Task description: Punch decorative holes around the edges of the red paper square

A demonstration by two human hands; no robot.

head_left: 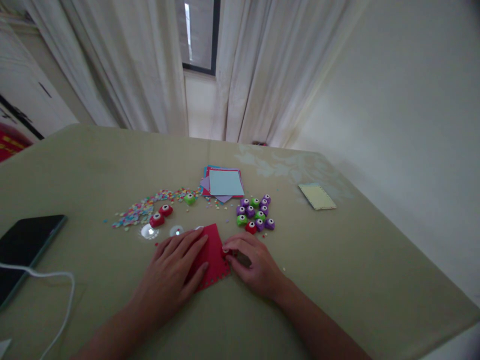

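Note:
A red sheet of paper (pixel 212 250) lies on the table, with small notches punched along its near edge and lower right side. Spread flat over its left part is my left hand (pixel 178 257), pressing it down. My right hand (pixel 251 262) pinches a small red craft punch (pixel 225 251) at the sheet's right edge; fingers hide most of the punch. Just beyond that hand stands a cluster of purple, green and red craft punches (pixel 258 214). Two more red punches (pixel 161 215) sit beyond my left hand, and a green punch (pixel 189 199) is farther back.
Tiny multicoloured paper cutouts (pixel 140 211) spread across the left middle. A stack of coloured paper squares (pixel 226 182) lies at the back centre, a yellow notched sheet (pixel 317 196) at the right. A dark tablet (pixel 26 245) with a white cable (pixel 71 285) occupies the left side.

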